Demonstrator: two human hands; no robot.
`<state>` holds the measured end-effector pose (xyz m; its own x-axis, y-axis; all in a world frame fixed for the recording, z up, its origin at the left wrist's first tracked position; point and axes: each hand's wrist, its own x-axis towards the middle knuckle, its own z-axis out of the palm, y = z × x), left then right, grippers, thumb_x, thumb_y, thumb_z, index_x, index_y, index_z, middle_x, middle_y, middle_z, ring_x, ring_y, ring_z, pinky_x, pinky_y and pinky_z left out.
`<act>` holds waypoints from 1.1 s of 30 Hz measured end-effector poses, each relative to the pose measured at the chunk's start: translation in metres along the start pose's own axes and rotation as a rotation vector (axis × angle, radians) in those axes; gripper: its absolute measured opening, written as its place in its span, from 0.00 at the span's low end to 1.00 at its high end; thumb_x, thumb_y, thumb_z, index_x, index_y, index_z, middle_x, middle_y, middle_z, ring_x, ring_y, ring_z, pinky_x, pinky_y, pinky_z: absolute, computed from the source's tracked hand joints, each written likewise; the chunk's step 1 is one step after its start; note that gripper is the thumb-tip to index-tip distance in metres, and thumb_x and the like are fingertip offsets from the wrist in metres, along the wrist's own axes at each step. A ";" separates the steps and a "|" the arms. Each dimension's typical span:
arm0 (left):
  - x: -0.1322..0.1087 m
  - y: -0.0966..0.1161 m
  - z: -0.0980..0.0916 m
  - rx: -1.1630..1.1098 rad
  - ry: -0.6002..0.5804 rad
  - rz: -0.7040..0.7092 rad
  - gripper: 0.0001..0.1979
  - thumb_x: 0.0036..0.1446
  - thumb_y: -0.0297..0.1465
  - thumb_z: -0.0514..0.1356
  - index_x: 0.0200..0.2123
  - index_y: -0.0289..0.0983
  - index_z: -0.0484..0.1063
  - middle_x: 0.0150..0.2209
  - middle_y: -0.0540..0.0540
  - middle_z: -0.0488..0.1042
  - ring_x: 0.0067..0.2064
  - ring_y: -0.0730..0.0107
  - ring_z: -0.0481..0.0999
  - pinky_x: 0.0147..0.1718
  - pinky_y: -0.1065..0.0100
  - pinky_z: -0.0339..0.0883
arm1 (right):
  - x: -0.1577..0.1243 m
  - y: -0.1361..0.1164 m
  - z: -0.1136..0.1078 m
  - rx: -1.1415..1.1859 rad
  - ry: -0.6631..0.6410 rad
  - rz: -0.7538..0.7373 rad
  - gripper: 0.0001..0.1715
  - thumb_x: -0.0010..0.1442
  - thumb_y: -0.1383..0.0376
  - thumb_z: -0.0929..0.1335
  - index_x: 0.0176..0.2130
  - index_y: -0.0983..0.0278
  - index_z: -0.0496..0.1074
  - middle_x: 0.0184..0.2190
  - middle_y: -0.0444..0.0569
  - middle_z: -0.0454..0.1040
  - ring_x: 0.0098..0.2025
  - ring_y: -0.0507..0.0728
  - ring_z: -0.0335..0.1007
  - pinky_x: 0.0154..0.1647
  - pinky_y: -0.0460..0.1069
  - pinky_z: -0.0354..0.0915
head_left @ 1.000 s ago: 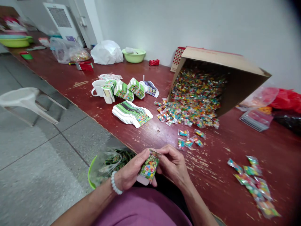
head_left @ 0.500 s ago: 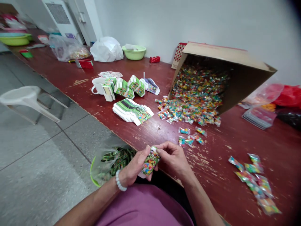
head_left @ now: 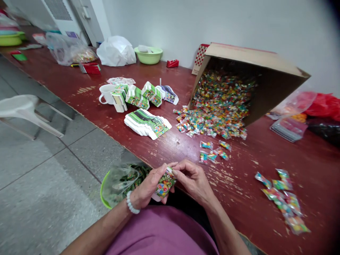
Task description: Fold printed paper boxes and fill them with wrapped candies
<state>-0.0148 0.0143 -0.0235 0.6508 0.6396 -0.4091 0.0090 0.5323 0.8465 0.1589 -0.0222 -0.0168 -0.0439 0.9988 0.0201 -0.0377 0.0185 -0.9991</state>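
My left hand [head_left: 145, 187] and my right hand [head_left: 191, 180] both grip a small colourful printed box [head_left: 165, 184] at the near edge of the red-brown table [head_left: 255, 148]. The left hand wraps round its side, and the right hand's fingertips pinch its top end. A white bead bracelet [head_left: 130, 204] circles my left wrist. Just beyond the hands lie a few loose candy packets [head_left: 212, 151]. A stack of flat printed box blanks [head_left: 147, 124] lies further left on the table.
A tipped cardboard carton [head_left: 255, 81] spills small wrapped candies [head_left: 212, 122]. Folded boxes [head_left: 138, 97] and a white mug [head_left: 106, 94] stand behind the blanks. More packets [head_left: 283, 198] lie at right. A green basin with a plastic bag of filled boxes [head_left: 119, 182] sits below the table. A white stool [head_left: 23, 109] stands left.
Both hands keep hold of the small box; the right fingers have worked along its top end and the box has tilted slightly. My view has shifted a little.
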 end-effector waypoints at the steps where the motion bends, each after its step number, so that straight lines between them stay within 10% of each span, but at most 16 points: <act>1: 0.000 -0.001 0.001 -0.018 0.005 -0.019 0.34 0.65 0.53 0.47 0.65 0.38 0.61 0.27 0.46 0.74 0.18 0.72 0.72 0.16 0.74 0.62 | -0.002 -0.001 0.000 -0.077 -0.011 -0.044 0.10 0.63 0.60 0.69 0.32 0.62 0.74 0.41 0.50 0.78 0.32 0.54 0.75 0.33 0.49 0.71; 9: 0.002 -0.006 0.011 -0.079 0.050 -0.015 0.31 0.62 0.51 0.55 0.63 0.44 0.59 0.32 0.48 0.74 0.22 0.71 0.74 0.20 0.71 0.66 | -0.008 0.009 0.010 -0.486 0.130 -0.238 0.05 0.63 0.66 0.66 0.36 0.61 0.73 0.34 0.48 0.74 0.34 0.54 0.71 0.37 0.48 0.67; 15: 0.012 0.012 0.001 -0.081 0.061 0.066 0.21 0.53 0.36 0.67 0.50 0.39 0.69 0.41 0.45 0.75 0.37 0.69 0.76 0.34 0.71 0.69 | 0.010 0.019 -0.064 -0.754 0.477 -0.137 0.12 0.64 0.61 0.64 0.43 0.63 0.74 0.40 0.53 0.76 0.40 0.60 0.71 0.43 0.53 0.66; 20: 0.027 0.024 -0.015 0.073 0.262 0.203 0.21 0.44 0.33 0.71 0.41 0.38 0.68 0.34 0.52 0.71 0.33 0.72 0.71 0.34 0.69 0.69 | 0.023 0.020 -0.117 -1.131 0.338 0.118 0.20 0.56 0.62 0.71 0.50 0.61 0.76 0.51 0.57 0.75 0.52 0.68 0.64 0.51 0.60 0.58; 27: 0.020 0.042 -0.052 0.647 0.243 0.157 0.23 0.44 0.33 0.69 0.46 0.37 0.74 0.33 0.51 0.74 0.34 0.67 0.72 0.34 0.69 0.66 | 0.035 0.025 -0.125 -0.928 0.376 0.201 0.15 0.47 0.63 0.76 0.38 0.59 0.77 0.31 0.46 0.77 0.36 0.59 0.69 0.38 0.51 0.58; 33: 0.006 0.051 -0.057 0.479 0.227 0.026 0.17 0.41 0.35 0.72 0.31 0.36 0.70 0.24 0.54 0.71 0.25 0.74 0.68 0.23 0.76 0.58 | 0.033 0.033 -0.117 -0.508 0.449 0.162 0.18 0.54 0.53 0.71 0.36 0.65 0.76 0.27 0.47 0.77 0.28 0.55 0.70 0.33 0.50 0.63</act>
<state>-0.0536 0.0773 -0.0026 0.4751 0.7814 -0.4045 0.3756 0.2356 0.8963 0.2728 0.0166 -0.0533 0.4118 0.9105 -0.0384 0.4109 -0.2231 -0.8840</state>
